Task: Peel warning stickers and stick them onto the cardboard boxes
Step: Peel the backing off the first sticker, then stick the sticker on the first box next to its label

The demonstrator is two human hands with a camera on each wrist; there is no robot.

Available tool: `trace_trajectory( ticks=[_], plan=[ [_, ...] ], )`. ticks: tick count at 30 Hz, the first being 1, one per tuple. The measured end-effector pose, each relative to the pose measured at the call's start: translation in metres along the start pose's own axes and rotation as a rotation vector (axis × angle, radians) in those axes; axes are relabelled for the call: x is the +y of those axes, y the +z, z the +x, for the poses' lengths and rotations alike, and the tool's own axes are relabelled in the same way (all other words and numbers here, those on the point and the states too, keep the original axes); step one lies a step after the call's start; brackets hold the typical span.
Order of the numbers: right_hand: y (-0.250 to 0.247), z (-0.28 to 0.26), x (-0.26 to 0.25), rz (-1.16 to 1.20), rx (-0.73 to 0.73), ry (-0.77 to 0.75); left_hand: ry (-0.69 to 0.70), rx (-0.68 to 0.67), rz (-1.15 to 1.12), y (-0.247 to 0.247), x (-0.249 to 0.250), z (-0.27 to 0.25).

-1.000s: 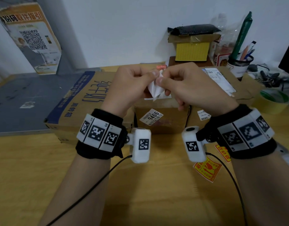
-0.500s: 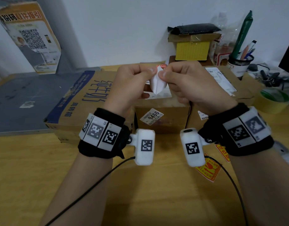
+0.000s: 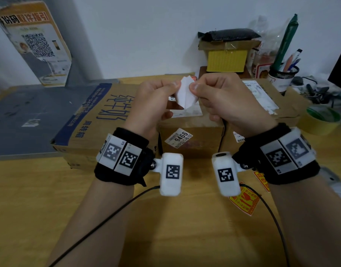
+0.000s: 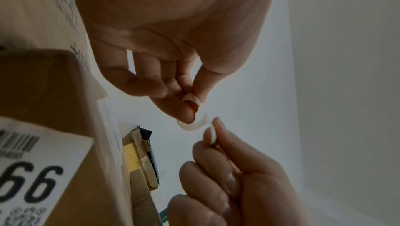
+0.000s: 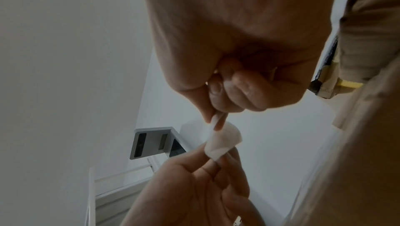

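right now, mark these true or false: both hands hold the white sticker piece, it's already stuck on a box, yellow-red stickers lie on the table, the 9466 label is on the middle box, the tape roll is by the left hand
1. Both hands pinch the white sticker piece. True: the left hand and right hand each have a grip on it.
2. It is stuck on a box. False: it is held in the air above the boxes.
3. Yellow-red stickers lie on the table. True.
4. The 9466 label is on the middle box. True.
5. The tape roll is by the left hand. False: it lies at the far right.
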State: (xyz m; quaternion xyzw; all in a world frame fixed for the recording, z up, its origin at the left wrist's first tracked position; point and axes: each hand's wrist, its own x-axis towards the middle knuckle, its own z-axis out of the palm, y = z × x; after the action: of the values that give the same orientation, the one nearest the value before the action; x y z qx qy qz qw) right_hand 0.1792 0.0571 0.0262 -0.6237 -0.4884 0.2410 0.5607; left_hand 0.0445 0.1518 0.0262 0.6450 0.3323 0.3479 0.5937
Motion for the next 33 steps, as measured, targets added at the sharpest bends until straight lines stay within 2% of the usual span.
trace_trajectory(
  ticks=[10, 18, 20, 23, 25, 27, 33],
  plan=[
    [0.001, 0.002, -0.001, 0.093, 0.125, -0.003, -0.046, 0.063, -0.152, -0.003, 0.002, 0.003],
    [0.004, 0.003, 0.000, 0.042, 0.206, -0.022, -0.065, 0.117, -0.203, -0.005, -0.001, 0.008],
    [0.000, 0.002, -0.001, 0.036, 0.226, 0.000, -0.080, 0.179, -0.228, -0.012, -0.002, 0.011],
    [-0.017, 0.000, -0.006, -0.002, 0.309, 0.017, -0.095, 0.358, -0.304, -0.036, -0.004, 0.021],
    [-0.028, -0.001, -0.010, 0.032, 0.327, 0.003, -0.082, 0.417, -0.293, -0.050, -0.004, 0.024],
    [-0.028, -0.001, -0.010, 0.008, 0.245, 0.021, -0.081, 0.387, -0.231, -0.053, -0.004, 0.021],
    [-0.002, -0.012, -0.016, -0.381, -0.219, 0.074, -0.077, 0.288, -0.148, -0.042, -0.003, 0.017]
  ],
)
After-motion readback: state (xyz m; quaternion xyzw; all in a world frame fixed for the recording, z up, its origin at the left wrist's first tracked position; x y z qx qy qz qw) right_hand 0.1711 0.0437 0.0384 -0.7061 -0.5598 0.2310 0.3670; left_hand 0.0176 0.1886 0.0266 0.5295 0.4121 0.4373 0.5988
